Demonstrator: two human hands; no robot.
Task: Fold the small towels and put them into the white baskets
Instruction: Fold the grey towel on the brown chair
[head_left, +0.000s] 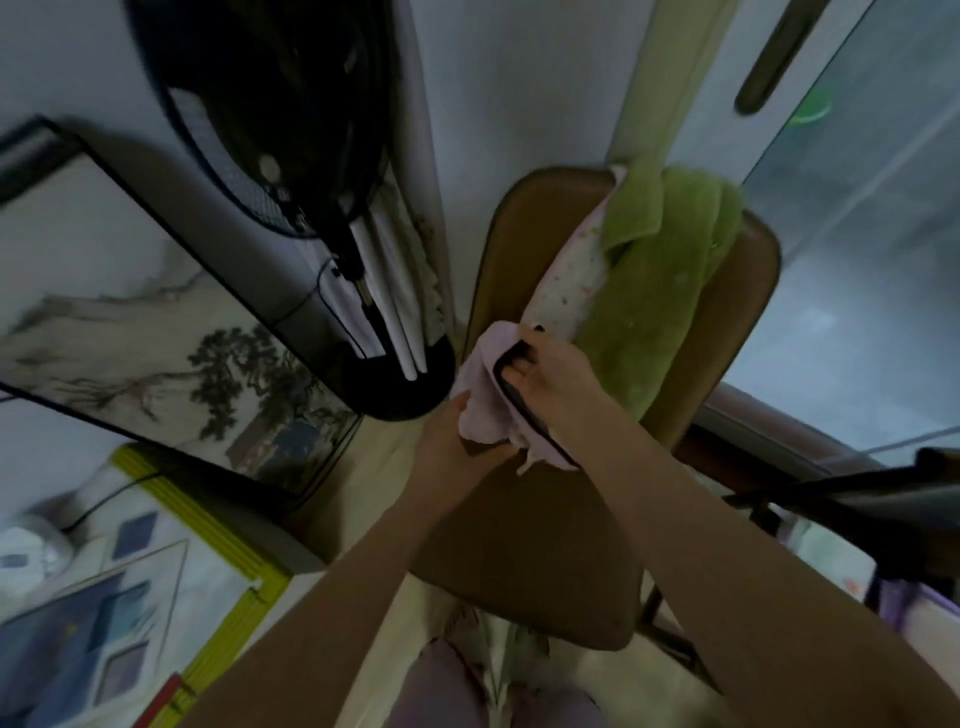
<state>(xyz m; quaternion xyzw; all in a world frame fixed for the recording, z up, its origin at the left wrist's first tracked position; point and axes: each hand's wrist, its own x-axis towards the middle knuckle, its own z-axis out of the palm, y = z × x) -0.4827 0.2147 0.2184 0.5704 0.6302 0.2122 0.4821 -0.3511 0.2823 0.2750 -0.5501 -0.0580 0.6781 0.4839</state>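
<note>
Take the brown chair (524, 545) as your landmark. Far to its left a framed geometric picture with a yellow edge (171, 587) leans low, and above that a landscape painting (156, 343) in a dark frame. Nearer the chair, just left of its back, a black fan (270, 119) stands on a round base, with white rolled sheets (395, 291) propped beside the pole. Over the chair's seat, at its left edge, your left hand (447, 441) curls under a pale pink towel (483, 395) and grips its lower fold. Your right hand (545, 374), just right of it, pinches the same towel's upper part together with a thin black edging (519, 410) that runs along it; the blur keeps you from telling what that edging belongs to. Behind your right hand a dotted pink cloth (566, 280) and a green towel (660, 280) hang over the chair's back. Right of the chair is a glass door (862, 234), and a dark bar (857, 488) crosses low beside it.
</note>
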